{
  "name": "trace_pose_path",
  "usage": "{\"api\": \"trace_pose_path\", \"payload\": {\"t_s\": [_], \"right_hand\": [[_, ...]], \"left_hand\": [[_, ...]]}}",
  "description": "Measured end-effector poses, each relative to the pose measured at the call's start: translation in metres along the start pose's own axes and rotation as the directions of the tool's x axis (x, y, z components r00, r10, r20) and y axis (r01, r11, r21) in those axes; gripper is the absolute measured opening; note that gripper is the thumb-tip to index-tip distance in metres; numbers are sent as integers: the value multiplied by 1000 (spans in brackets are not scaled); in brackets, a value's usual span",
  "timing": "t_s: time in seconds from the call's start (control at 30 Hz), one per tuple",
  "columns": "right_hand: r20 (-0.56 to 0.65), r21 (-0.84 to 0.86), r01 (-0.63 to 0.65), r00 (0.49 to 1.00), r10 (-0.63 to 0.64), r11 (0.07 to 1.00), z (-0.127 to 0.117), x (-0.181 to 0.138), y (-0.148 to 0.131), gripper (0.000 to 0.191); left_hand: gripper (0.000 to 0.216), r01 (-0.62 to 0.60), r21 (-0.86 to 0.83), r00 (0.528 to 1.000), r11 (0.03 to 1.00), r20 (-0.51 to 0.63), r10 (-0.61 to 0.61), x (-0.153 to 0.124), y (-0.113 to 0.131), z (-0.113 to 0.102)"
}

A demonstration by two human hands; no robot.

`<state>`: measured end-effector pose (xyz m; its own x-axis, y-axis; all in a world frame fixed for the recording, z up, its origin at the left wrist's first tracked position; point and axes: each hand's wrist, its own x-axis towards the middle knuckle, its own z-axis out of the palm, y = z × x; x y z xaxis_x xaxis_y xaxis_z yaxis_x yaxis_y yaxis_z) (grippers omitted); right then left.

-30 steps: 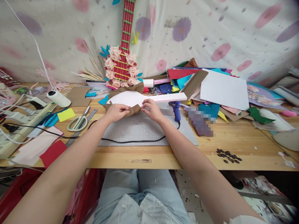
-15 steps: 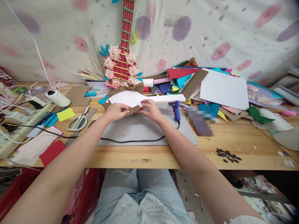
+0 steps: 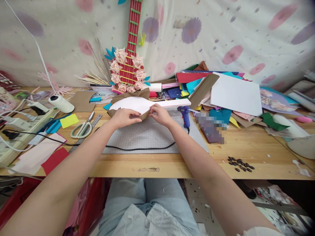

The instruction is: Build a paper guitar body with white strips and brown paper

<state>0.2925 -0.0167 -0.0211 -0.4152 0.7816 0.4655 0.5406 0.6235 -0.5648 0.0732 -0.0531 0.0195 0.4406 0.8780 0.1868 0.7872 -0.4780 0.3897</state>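
A white guitar-shaped cutout (image 3: 133,103) lies at the back of the cutting mat, its long neck pointing right. Brown paper (image 3: 133,94) is folded up around the rounded body. At the near edge, my left hand (image 3: 124,118) has its thumb and fingers on either side of the brown fold. My right hand (image 3: 160,115) pinches the same paper where body and neck meet. The fingertips partly hide the fold. To the right of the neck, a blue glue gun (image 3: 185,117) rests on the mat.
A red toy guitar (image 3: 129,65) with paper roses stands behind. Scissors (image 3: 82,129), a metal ruler (image 3: 95,122) and a power strip (image 3: 14,141) lie left. Coloured sheets (image 3: 197,78) pile up at the right. The glue gun's black cord (image 3: 140,149) crosses the grey mat (image 3: 157,139).
The cutout with its brown paper has shifted slightly left. My left thumb and fingers have spread a little, and my right hand has moved slightly right along the fold.
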Motion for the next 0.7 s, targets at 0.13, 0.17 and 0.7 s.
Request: {"api": "trace_pose_path", "payload": {"t_s": [0.13, 0.17, 0.7], "right_hand": [[-10, 46, -6, 1000, 6, 999, -1, 0, 10, 15], [-1, 55, 0, 1000, 0, 998, -2, -1, 12, 13], [158, -156, 289, 951, -265, 944, 11, -18, -28, 6]], "left_hand": [[67, -218, 168, 975, 961, 81, 207, -10, -4, -11], [68, -255, 199, 966, 946, 102, 239, -13, -6, -13], [34, -361, 268, 930, 893, 27, 367, -30, -11, 14]]}}
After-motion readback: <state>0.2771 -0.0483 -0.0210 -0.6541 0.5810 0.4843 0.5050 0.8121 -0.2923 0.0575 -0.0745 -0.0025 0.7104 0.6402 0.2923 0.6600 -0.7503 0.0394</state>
